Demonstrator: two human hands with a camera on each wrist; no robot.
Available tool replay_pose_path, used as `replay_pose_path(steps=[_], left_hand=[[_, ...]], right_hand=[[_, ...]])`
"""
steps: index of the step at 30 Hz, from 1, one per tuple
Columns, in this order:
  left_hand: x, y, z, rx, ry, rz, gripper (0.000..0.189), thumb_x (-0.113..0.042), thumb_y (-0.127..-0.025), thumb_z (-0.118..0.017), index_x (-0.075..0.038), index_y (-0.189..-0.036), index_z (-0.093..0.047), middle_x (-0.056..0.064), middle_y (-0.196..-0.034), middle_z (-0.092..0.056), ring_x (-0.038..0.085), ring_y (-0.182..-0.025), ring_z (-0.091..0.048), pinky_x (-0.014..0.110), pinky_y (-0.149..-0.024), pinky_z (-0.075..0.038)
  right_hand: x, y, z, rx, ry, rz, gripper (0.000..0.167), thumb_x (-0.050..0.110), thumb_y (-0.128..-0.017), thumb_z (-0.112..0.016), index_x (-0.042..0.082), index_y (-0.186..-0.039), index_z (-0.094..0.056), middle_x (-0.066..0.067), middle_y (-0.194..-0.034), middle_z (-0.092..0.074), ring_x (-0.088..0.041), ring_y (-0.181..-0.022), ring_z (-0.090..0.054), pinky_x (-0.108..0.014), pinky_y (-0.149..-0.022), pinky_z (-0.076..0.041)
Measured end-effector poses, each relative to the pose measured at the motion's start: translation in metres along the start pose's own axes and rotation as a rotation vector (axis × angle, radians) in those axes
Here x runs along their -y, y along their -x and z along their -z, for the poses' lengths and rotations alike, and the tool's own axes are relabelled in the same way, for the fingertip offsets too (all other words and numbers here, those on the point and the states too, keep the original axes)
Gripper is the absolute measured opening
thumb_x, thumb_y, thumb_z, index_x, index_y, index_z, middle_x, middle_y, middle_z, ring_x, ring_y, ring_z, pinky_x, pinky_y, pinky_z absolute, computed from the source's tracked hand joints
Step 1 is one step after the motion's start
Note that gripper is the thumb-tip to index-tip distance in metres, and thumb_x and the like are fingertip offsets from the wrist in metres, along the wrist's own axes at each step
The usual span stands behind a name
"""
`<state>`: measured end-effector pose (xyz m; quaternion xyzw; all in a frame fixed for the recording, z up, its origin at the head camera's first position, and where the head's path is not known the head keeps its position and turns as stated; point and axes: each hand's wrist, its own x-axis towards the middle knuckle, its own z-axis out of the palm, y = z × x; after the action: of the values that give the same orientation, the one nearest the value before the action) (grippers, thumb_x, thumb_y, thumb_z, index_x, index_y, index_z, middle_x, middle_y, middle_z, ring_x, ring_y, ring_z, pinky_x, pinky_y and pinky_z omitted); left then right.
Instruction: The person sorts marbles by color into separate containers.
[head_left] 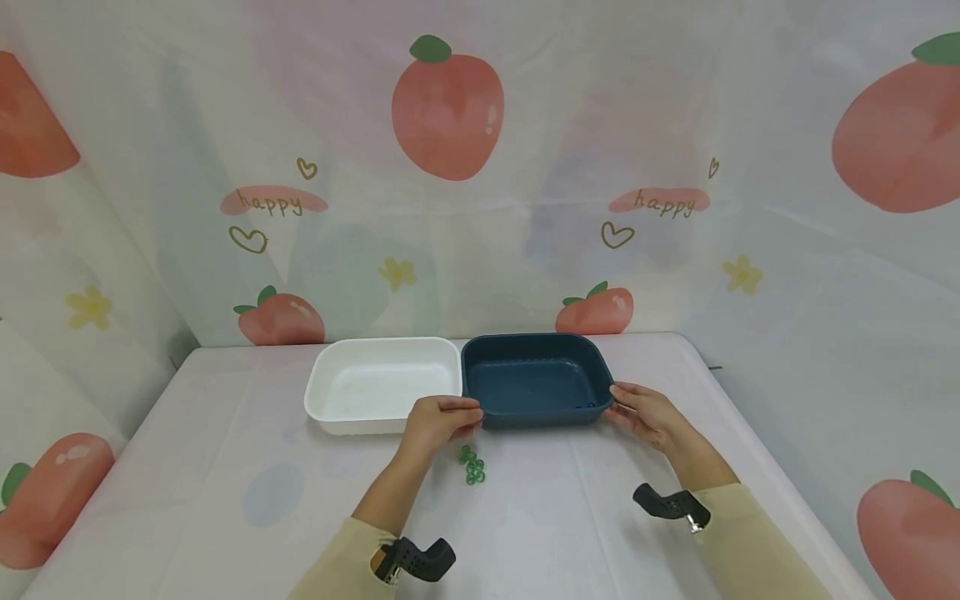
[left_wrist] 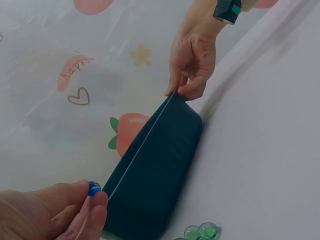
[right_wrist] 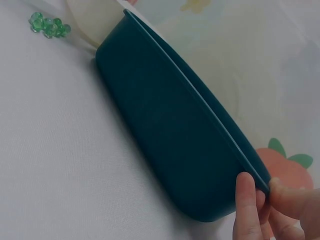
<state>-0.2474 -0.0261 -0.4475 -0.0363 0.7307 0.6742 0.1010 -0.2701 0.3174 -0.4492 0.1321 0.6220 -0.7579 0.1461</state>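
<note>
A dark blue tray (head_left: 543, 419) lies on the table, its near right corner held by my right hand (head_left: 645, 414). In the right wrist view, the thumb and fingers of that hand (right_wrist: 267, 212) pinch the rim. My left hand (head_left: 442, 419) is at the tray's near left corner. The left wrist view shows a blue glass marble (left_wrist: 94, 188) pinched between its thumb and fingers, close beside the rim. Small blue marbles (head_left: 590, 406) lie inside the tray near its right end. Several green glass marbles (head_left: 472, 465) sit in a cluster on the cloth in front.
A white tray (head_left: 358, 425) stands directly left of the blue one, behind my left forearm. White cloth covers the table (head_left: 187, 475). A printed curtain (head_left: 517, 250) hangs behind the far edge and along both sides. Each sleeve carries a black wrist mount (head_left: 420, 560).
</note>
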Motion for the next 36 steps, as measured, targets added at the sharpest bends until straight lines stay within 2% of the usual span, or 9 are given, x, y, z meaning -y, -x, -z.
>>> replay_pose_path(steps=[8,15,24,28,36], left_hand=[[-0.006,-0.005,-0.002,-0.003,-0.001,-0.004,0.023,-0.008,-0.084,-0.077,0.003,-0.105,-0.074,0.015,-0.095,-0.075,0.019,-0.083,-0.074,0.029,-0.077,-0.061],[-0.01,-0.008,-0.006,-0.001,-0.01,-0.016,0.023,-0.006,-0.084,-0.076,0.004,-0.105,-0.073,0.015,-0.093,-0.075,0.019,-0.081,-0.074,0.028,-0.074,-0.061],[-0.011,-0.011,-0.01,-0.028,-0.045,-0.013,0.02,-0.009,-0.085,-0.077,0.001,-0.102,-0.075,0.014,-0.091,-0.076,0.018,-0.08,-0.074,0.026,-0.071,-0.061],[-0.01,-0.013,-0.012,-0.029,-0.059,-0.035,0.02,-0.007,-0.084,-0.077,0.003,-0.102,-0.075,0.015,-0.09,-0.076,0.019,-0.078,-0.074,0.026,-0.07,-0.061],[-0.013,-0.016,-0.016,-0.046,-0.059,-0.034,0.018,-0.01,-0.084,-0.078,0.0,-0.098,-0.076,0.013,-0.089,-0.076,0.017,-0.077,-0.074,0.026,-0.07,-0.061]], right_hand=[[-0.001,-0.002,0.001,-0.003,-0.008,0.002,0.052,0.01,-0.102,-0.052,-0.006,-0.146,-0.029,0.0,-0.097,-0.058,-0.009,-0.087,-0.058,-0.022,-0.08,-0.059],[-0.001,-0.001,0.002,0.005,-0.018,0.006,0.047,0.009,-0.101,-0.052,-0.006,-0.142,-0.033,-0.001,-0.097,-0.059,-0.008,-0.086,-0.06,-0.023,-0.081,-0.059],[-0.003,-0.003,0.003,0.01,-0.034,0.013,0.043,0.008,-0.101,-0.052,-0.005,-0.138,-0.035,-0.001,-0.095,-0.058,-0.009,-0.084,-0.059,-0.023,-0.079,-0.059],[-0.003,-0.003,0.003,0.013,-0.035,0.019,0.044,0.007,-0.101,-0.051,-0.006,-0.139,-0.034,-0.001,-0.095,-0.058,-0.009,-0.085,-0.059,-0.023,-0.079,-0.06],[-0.002,-0.002,0.002,0.008,-0.03,0.02,0.045,0.007,-0.101,-0.053,-0.007,-0.139,-0.035,-0.002,-0.096,-0.058,-0.009,-0.085,-0.06,-0.024,-0.08,-0.06]])
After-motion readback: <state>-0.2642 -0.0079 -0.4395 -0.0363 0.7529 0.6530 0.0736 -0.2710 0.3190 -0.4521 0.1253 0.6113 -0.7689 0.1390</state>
